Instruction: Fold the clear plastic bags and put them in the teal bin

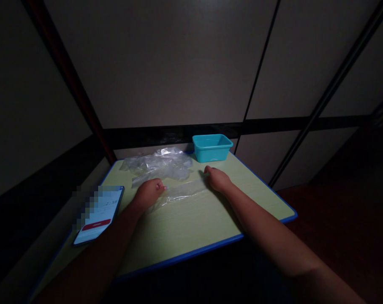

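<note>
A clear plastic bag (185, 191) is stretched out low over the table between my two hands. My left hand (149, 193) is closed on its left end, with thumb and fingers pinched together. At the other end, my right hand (218, 179) has its fingers curled round the plastic; the fingertips are partly hidden. Just beyond my left hand lies a crumpled heap of clear plastic bags (161, 162). A turquoise plastic basket (212, 153) stands upright behind my right hand, apart from it.
The light wooden table (191, 228) has a blue edge. A phone (99, 215) with a lit screen lies at the table's left side, near my left forearm. Pale cabinet panels (178, 76) rise close behind the table.
</note>
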`<action>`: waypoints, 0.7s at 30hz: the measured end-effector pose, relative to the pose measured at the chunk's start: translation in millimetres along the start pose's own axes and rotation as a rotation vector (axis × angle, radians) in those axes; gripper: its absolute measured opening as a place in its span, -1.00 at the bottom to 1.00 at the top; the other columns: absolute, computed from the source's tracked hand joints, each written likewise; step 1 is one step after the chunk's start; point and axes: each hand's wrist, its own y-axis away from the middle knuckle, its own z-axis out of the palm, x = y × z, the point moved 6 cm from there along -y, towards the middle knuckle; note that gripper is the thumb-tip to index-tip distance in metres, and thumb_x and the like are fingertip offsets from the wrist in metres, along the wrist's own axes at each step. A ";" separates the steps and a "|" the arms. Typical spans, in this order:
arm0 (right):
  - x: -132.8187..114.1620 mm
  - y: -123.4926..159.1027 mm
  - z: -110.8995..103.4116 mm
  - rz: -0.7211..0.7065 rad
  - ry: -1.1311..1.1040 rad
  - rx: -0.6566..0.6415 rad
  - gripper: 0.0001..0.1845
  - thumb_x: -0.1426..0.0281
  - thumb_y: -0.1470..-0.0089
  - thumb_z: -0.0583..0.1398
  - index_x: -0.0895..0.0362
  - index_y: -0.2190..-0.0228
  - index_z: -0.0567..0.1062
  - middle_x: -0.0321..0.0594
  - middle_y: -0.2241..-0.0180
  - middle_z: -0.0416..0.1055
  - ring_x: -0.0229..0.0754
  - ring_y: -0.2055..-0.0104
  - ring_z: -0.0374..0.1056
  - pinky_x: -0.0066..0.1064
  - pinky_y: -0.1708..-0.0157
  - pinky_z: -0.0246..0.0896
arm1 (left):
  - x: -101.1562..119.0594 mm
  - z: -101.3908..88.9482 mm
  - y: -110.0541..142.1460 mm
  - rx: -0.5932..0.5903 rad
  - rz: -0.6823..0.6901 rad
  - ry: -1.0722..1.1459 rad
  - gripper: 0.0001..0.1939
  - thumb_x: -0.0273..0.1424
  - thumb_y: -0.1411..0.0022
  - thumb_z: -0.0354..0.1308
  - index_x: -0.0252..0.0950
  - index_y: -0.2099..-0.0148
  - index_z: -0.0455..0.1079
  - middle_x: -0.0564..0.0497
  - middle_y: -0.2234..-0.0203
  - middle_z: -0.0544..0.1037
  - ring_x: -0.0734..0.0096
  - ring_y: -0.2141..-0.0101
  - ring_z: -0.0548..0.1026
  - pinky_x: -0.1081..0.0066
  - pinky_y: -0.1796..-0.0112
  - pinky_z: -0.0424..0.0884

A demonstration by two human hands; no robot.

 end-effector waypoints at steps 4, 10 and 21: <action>-4.1 4.5 -13.1 0.027 0.043 0.111 -0.68 0.41 -0.12 -0.05 0.09 0.08 0.30 -0.06 0.13 0.32 -0.06 0.13 0.27 -0.34 0.29 0.12 | -0.2 0.1 -0.2 -0.006 0.007 -0.003 -0.80 -0.31 -0.08 0.02 -0.27 0.53 0.24 0.09 0.62 0.33 0.43 0.53 0.29 0.48 0.50 0.08; -33.0 20.9 -21.2 -0.166 -0.008 0.168 -0.46 0.17 -0.19 -0.13 0.10 -0.15 0.09 -0.02 -0.21 -0.05 0.01 -0.22 -0.15 0.00 -0.10 -0.22 | -0.7 0.9 -0.5 -0.004 0.010 0.002 -0.79 -0.30 -0.08 0.02 -0.27 0.53 0.22 0.10 0.62 0.32 0.43 0.52 0.29 0.48 0.50 0.08; -44.1 29.4 10.2 -0.215 -0.023 -0.274 -0.24 0.01 -0.15 -0.28 0.15 -0.24 -0.34 -0.19 -0.27 -0.56 -0.07 -0.30 -0.58 0.15 -0.12 -0.68 | 0.9 -0.1 0.1 -0.003 0.015 -0.012 -0.80 -0.30 -0.07 0.03 -0.26 0.54 0.23 0.09 0.61 0.34 0.42 0.51 0.31 0.48 0.49 0.09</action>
